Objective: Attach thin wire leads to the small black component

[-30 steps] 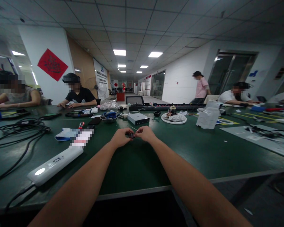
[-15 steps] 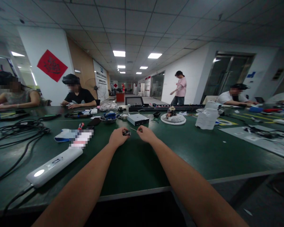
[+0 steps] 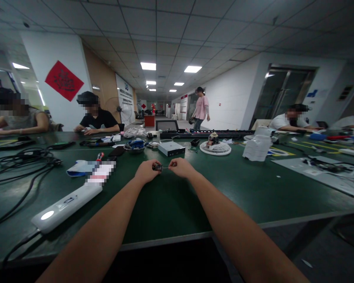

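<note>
My left hand (image 3: 148,171) is closed round a small dark, partly shiny part (image 3: 157,167) whose kind I cannot make out. Opposite it, my right hand (image 3: 179,168) pinches a thin, light rod-like piece (image 3: 165,168), too small to name. The rod's left end points at the dark part and seems to reach it; whether they touch is unclear. Both hands are above the green table (image 3: 168,208), just in front of a silver disc drive (image 3: 171,149). My fingers hide much of both items.
A white handheld device (image 3: 67,208) with a cable lies at left, beside black cables (image 3: 26,161). Behind are a bowl of blue items (image 3: 135,145) and a white fan grille (image 3: 215,148). A wrapped white object (image 3: 257,145) stands right. Co-workers sit around; one person (image 3: 201,108) walks beyond.
My right hand has moved slightly left, bringing the thin rod's end to the dark part in my left hand. The person in pink has walked left and turned.
</note>
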`<state>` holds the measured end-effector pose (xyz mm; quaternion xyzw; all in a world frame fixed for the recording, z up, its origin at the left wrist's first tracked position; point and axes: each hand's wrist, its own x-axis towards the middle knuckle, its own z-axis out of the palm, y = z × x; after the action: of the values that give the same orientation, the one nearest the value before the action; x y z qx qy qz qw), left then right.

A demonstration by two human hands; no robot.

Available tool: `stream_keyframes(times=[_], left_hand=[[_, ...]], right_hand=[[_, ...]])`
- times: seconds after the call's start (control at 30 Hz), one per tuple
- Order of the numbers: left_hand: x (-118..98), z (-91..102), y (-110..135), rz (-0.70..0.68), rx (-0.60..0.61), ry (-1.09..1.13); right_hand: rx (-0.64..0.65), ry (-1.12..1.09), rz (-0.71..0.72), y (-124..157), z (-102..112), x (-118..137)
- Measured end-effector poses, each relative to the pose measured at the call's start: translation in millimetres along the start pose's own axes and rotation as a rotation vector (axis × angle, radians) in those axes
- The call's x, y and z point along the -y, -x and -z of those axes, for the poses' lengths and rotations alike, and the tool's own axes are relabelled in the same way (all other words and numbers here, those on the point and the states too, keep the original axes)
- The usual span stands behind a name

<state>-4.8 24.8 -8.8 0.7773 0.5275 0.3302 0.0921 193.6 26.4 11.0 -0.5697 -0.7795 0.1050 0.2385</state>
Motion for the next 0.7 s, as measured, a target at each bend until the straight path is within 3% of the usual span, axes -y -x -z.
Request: stream_keyframes(times=[0.23,0.43,0.7], left_hand=[[-2.5,2.2,1.1,-0.049,0.004,-0.054],[-1.2,4.7,1.7,-0.079,-0.043,-0.088],[-6.6,3.6,0.8,-0.067,-0.041,-0.096]], right_hand=[[-0.016,0.036,-0.072,-0.5,-2.4,-1.3],[0.082,-0.013,0.009,-0.7,-4.4,-0.3],[0.035,0.05,-0.118,-2.7,-8.0,-2.0]])
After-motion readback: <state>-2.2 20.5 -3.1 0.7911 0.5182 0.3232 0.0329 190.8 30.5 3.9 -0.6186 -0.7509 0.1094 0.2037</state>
